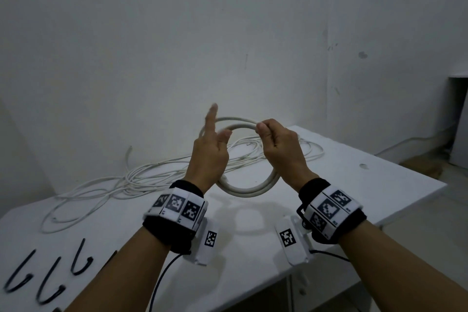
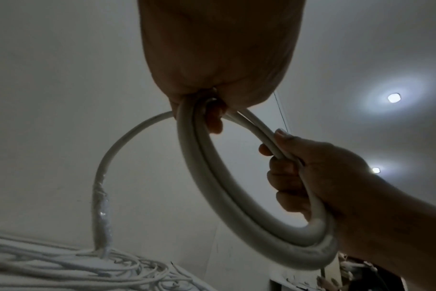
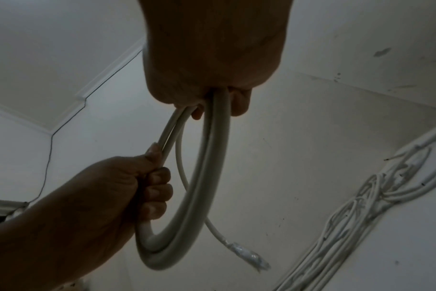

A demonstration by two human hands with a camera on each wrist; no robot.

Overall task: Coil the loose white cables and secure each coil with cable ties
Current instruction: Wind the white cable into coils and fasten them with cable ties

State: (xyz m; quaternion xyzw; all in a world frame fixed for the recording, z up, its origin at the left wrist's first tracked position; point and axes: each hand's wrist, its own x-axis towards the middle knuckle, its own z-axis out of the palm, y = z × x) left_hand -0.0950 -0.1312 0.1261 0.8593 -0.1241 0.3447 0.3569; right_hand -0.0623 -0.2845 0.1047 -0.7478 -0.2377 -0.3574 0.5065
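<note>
I hold a coil of thick white cable point(image 1: 248, 191) upright in the air above the white table point(image 1: 354, 197). My left hand point(image 1: 210, 154) grips the coil's left side with thumb and lower fingers, while its index finger points up. My right hand point(image 1: 281, 149) is closed in a fist round the coil's top right. In the left wrist view the coil point(image 2: 224, 196) runs from my left hand point(image 2: 219, 59) to my right hand point(image 2: 336, 177), and its free end point(image 2: 102, 216) hangs down. The right wrist view shows the same coil point(image 3: 199, 187) and both grips.
A tangle of thin loose white cables point(image 1: 152, 175) lies across the back of the table, against the wall. Several black cable ties point(image 1: 50, 276) lie at the front left corner. The table's right edge drops off toward a floor with a dark opening point(image 1: 458, 121).
</note>
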